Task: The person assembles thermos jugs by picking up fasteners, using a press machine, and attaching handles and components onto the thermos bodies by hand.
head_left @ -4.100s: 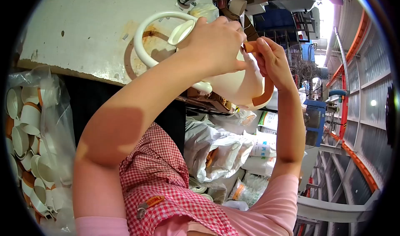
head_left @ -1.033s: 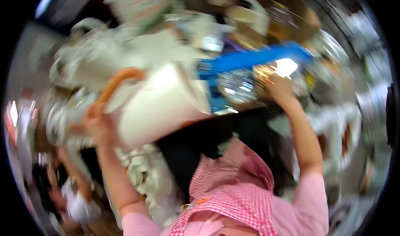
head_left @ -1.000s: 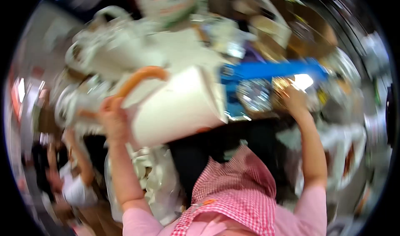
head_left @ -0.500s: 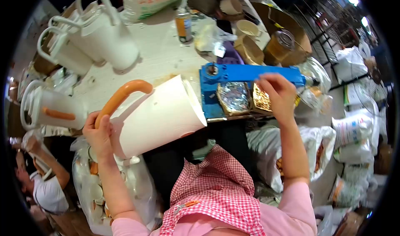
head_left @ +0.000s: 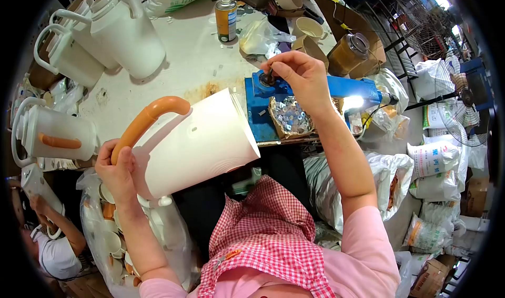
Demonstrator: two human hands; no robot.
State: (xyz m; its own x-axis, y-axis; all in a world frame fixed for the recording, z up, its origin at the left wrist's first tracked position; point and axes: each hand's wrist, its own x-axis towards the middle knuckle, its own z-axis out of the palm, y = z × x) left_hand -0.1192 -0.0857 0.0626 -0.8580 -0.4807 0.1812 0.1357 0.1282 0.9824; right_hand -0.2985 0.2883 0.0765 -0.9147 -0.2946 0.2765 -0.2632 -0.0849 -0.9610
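My left hand (head_left: 117,174) is wrapped around the orange handle (head_left: 150,120) of a white plastic jug body (head_left: 197,142). The body lies tilted over the table's front edge, its wide open end facing right. My right hand (head_left: 302,79) pinches thumb and fingers together right over the round dark fitting (head_left: 267,79) of a blue machine (head_left: 344,89). What sits in the pinch is too small to make out. Under that wrist is a carton (head_left: 279,132) of small shiny metal pieces (head_left: 294,115); a second carton beside it is mostly hidden by my forearm.
White jugs (head_left: 126,35) stand at the table's back left, another (head_left: 60,135) at the left edge. Behind are a spray can (head_left: 226,20), a plastic bag (head_left: 258,37) and cups. Sacks flank my lap, one (head_left: 113,240) with plastic parts. A person (head_left: 58,250) works at lower left.
My right hand has moved left from the carton of gold-coloured pieces to the blue machine's round fitting. The view has shifted slightly; my left hand still grips the orange handle.
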